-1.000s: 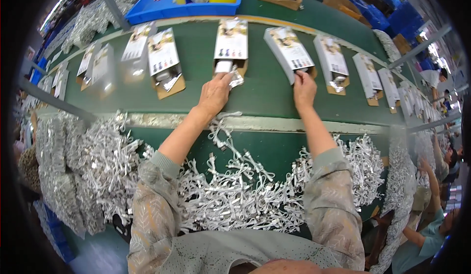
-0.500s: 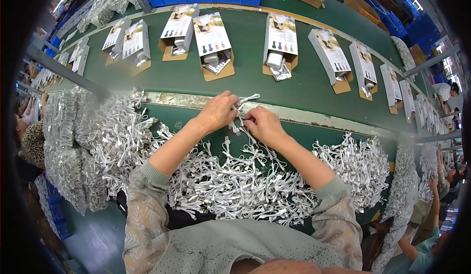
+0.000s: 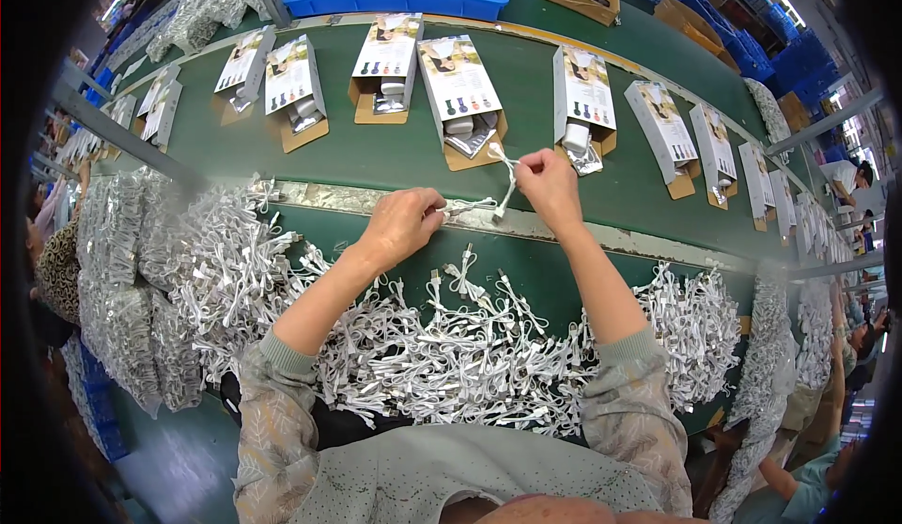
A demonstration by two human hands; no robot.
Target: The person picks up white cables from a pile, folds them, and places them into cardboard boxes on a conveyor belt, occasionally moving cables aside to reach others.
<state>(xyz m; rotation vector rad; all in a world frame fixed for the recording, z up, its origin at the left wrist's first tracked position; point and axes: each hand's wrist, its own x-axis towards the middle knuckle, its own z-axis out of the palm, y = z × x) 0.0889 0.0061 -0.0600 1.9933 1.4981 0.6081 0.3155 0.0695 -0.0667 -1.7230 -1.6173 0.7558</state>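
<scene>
My right hand (image 3: pixel 552 189) is closed, pinching a folded white USB cable (image 3: pixel 511 182) over the near edge of the green belt, just in front of the open boxes. To its left, my left hand (image 3: pixel 402 225) is closed around another bundled white cable (image 3: pixel 468 207), whose loop sticks out past the fingers above the metal rail. Beyond my hands, an open white printed carton (image 3: pixel 458 78) lies with its brown flap toward me; a white item and a silver packet show in its mouth. A similar carton (image 3: pixel 583 92) lies beyond my right hand.
A broad heap of white cables (image 3: pixel 451 360) covers the near bench. Clear bags of cables (image 3: pixel 122 280) are stacked at left. More cartons line the green belt (image 3: pixel 366 153). A blue tray (image 3: pixel 395 3) with tape rolls stands at the back; a metal post (image 3: pixel 127 134) slants at left.
The cartons on the belt have shifted to the right. My hands have moved apart: the right went up and rightward with a cable, while the left stayed near the rail, holding another.
</scene>
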